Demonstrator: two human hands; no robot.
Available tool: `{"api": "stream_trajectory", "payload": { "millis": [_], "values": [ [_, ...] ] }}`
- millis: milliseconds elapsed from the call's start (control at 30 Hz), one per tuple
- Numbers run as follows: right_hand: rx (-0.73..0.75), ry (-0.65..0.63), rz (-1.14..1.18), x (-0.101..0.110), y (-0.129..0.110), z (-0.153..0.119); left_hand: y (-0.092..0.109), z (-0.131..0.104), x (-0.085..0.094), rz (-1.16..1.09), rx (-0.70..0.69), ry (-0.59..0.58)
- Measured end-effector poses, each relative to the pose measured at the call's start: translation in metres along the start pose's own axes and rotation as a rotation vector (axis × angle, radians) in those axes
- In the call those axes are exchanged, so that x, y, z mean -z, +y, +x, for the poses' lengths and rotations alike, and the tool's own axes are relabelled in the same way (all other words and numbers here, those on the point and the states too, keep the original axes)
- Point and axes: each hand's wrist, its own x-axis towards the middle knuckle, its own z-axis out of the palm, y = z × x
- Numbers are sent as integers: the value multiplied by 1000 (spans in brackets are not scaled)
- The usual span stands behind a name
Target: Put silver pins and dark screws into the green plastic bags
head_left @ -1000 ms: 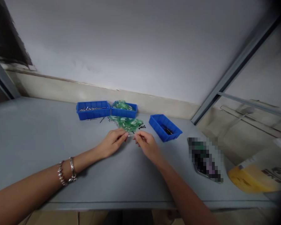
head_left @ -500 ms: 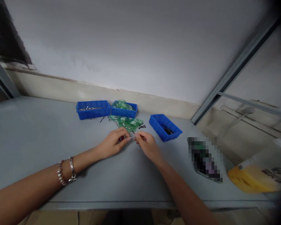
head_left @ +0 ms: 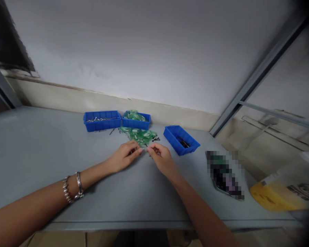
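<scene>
Near the middle of the table, my left hand point(head_left: 124, 157) and my right hand point(head_left: 161, 157) face each other with thumbs and fingers pinched. Between the fingertips runs a small thin metal rod point(head_left: 144, 149), one end in each hand; its ends are hidden and its exact kind is too small to tell. A short dark piece shows just beyond the right fingertips. Right behind the hands lies a green plastic bag point(head_left: 142, 136) with small pale pieces in it. Several black screws point(head_left: 156, 139) lie at its right edge.
A blue bin point(head_left: 103, 125) of slim metal pieces stands at the back left, beside a blue bin point(head_left: 136, 124) holding green plastic. To the right, another blue bin point(head_left: 175, 141) holds dark pieces. A pixelated object point(head_left: 225, 175) and a yellow-and-clear bag point(head_left: 275, 195) lie farther right.
My hands stay almost in place, with small shifts of the fingers. The thin rod between the fingertips now lies more level. The bins and bag have not moved.
</scene>
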Motion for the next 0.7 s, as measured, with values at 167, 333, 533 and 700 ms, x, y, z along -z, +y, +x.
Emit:
{"api": "stream_trajectory", "payload": {
  "millis": [167, 333, 533, 700],
  "values": [
    [-12, -26, -3, -1, 0, 0, 5, 1, 3, -14, 11, 13],
    [-37, -25, -12, -2, 1, 0, 4, 1, 2, -38, -5, 82],
    [-33, -32, -45, 0, 0, 1, 3, 0, 0, -73, -24, 104],
    [-28, -54, -14, 0, -1, 0, 4, -1, 1, -61, -20, 149]
  ]
}}
